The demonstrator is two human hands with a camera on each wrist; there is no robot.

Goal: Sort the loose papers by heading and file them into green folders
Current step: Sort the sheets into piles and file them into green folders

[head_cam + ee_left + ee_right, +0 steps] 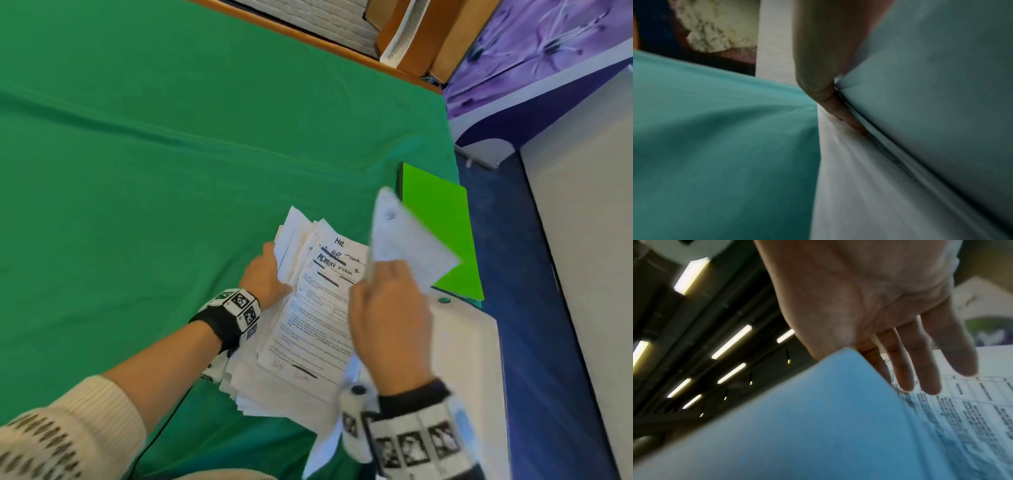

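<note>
At frame centre, the paper stack is grasped at its left edge by the left hand; a lifted sheet is pinched by the right hand, before the green folder.

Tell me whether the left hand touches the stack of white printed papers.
Touching. The head view shows the left hand gripping the stack of white printed papers at its left edge.

A finger of the left hand slips its tip between paper sheets; green cloth lies beside the hand, touching the paper.
</note>
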